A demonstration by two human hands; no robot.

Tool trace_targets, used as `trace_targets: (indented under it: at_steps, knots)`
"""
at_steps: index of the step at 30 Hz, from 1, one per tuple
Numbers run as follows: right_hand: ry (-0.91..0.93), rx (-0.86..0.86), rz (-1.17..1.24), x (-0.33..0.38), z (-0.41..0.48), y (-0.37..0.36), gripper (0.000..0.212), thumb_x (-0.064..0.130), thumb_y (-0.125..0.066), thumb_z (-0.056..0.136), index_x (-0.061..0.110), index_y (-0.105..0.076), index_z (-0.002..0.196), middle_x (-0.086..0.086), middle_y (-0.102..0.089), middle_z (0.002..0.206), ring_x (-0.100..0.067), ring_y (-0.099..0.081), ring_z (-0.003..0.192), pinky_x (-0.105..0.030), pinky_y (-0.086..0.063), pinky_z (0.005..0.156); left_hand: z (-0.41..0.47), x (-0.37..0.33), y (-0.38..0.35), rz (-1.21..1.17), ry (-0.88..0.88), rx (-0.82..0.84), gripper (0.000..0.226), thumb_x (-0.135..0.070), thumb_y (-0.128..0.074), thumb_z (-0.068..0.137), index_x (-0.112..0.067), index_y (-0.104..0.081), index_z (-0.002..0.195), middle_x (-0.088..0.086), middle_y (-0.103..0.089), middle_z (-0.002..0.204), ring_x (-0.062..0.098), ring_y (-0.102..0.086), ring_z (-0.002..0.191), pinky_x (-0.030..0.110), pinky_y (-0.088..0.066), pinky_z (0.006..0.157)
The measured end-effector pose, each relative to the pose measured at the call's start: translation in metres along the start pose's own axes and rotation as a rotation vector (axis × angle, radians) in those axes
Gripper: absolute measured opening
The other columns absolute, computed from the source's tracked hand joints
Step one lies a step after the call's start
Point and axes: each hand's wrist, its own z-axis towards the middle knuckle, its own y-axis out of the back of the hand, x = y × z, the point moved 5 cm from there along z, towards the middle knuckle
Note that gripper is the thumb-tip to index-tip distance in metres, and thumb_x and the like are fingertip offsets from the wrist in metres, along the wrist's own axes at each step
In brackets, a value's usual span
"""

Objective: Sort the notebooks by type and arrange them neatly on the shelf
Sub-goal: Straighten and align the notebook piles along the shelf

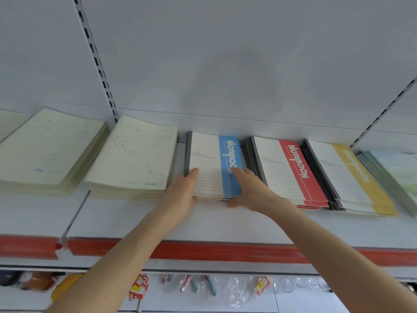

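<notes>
**Mia:** Where are the blue notebooks [212, 168]?

**Ben:** They lie flat in a small pile in the middle of the shelf [203, 224], pushed near the back wall. Both hands are on the pile.

**Mia:** How do the hands hold it?

**Ben:** The left hand [182, 195] grips the front left corner, with one finger tip on the top cover. The right hand [252, 190] lays its fingers on the blue stripe, and its thumb tucks under the front edge. So each hand pinches the pile.

**Mia:** Is it heavy?

**Ben:** I think not. It is only a few thin books. But the covers look smooth, so I think the top ones could slide off. The books look bendy too. Holding both sides at the front, and pressing down a bit, looks like the best way.

**Mia:** What is next to it?

**Ben:** The red notebooks [288, 172] sit just beside it on the right, then the yellow notebooks [352, 181]. On the left are two cream piles [135, 159] with star dots. A red strip [203, 250] runs along the shelf front, and pens [209, 285] hang below.
</notes>
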Motion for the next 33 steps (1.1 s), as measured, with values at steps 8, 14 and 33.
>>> trace_targets:
  at_steps: [8,14,33]
  knots:
    - [-0.011,0.0,0.012,0.001,-0.008,0.0,0.084,0.02,-0.071,0.08,0.023,-0.019,0.145,-0.007,-0.041,0.131,-0.024,-0.046,0.113,-0.027,-0.043,0.075,-0.004,0.006,0.005,-0.175,0.052,-0.08,0.051,-0.006,-0.07,0.079,0.001,-0.051,0.126,0.012,-0.059,0.121,0.019,-0.054,0.105,0.01,-0.03,0.07]
    - [0.03,-0.03,-0.062,0.004,-0.003,0.004,0.071,0.022,-0.07,0.081,0.02,-0.029,0.139,-0.009,-0.039,0.13,-0.026,-0.046,0.114,-0.033,-0.043,0.088,0.0,0.009,-0.006,-0.037,0.034,-0.084,0.046,-0.011,-0.064,0.085,-0.005,-0.046,0.126,0.012,-0.051,0.12,0.025,-0.052,0.109,0.026,-0.039,0.088]
    - [0.011,-0.051,-0.057,0.0,-0.005,-0.005,0.055,0.03,-0.071,0.079,0.014,-0.044,0.124,-0.006,-0.048,0.12,-0.023,-0.048,0.104,-0.029,-0.039,0.079,-0.006,0.012,-0.003,-0.118,-0.018,-0.147,0.053,-0.017,-0.071,0.08,-0.006,-0.051,0.128,0.012,-0.057,0.121,0.023,-0.054,0.109,0.021,-0.036,0.084]
